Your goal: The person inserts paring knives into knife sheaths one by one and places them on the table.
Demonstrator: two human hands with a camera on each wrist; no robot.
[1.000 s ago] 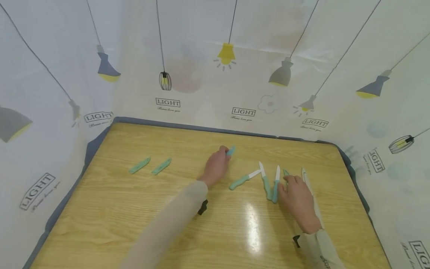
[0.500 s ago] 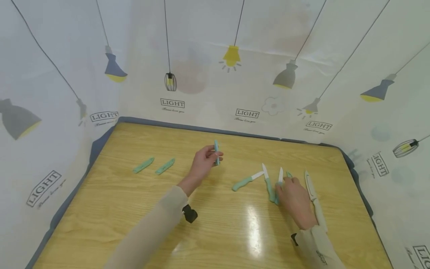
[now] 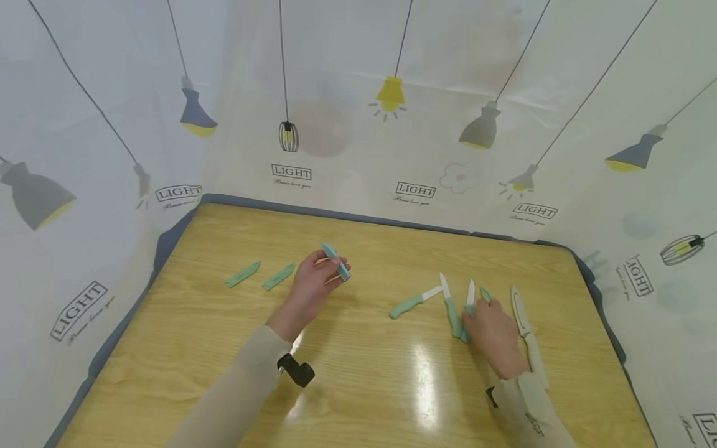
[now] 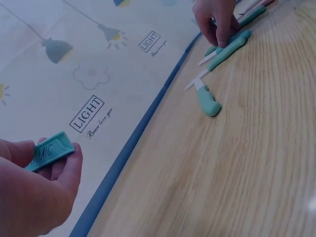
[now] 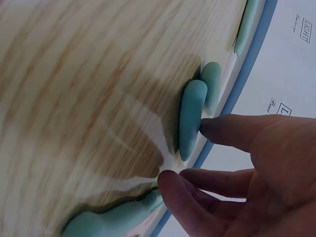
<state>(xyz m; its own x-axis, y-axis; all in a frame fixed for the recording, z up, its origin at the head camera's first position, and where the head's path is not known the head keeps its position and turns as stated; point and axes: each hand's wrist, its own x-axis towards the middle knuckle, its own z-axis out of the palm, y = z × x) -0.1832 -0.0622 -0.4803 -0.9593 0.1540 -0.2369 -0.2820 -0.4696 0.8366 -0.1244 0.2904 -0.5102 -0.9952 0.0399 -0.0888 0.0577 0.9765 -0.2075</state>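
My left hand [image 3: 310, 288] holds a blue-green knife sheath [image 3: 335, 261] between thumb and fingers, raised over the table; raised lettering shows on the sheath [image 4: 52, 152] in the left wrist view. My right hand [image 3: 493, 333] is low over the table at the right. In the right wrist view its thumb is at the blue knife handle [image 5: 193, 118], while the other fingertips stay apart from it, near a green handle [image 5: 116, 219]. The blue-handled knife's white blade [image 3: 471, 292] points away from me. A green tip [image 3: 485, 294] shows beyond the right hand, the remainder hidden.
Two green-handled knives lie left of the right hand, one slanted [image 3: 407, 306] and one nearly upright in view [image 3: 451, 311]. A large pale knife [image 3: 529, 336] lies to its right. Two green sheaths, one left [image 3: 243, 274] and one right [image 3: 278, 277], lie at the table's left.
My left hand has moved left and nearer with the sheath, turning it. The right hand has shifted slightly left relative to the knives, toward the blue handle.
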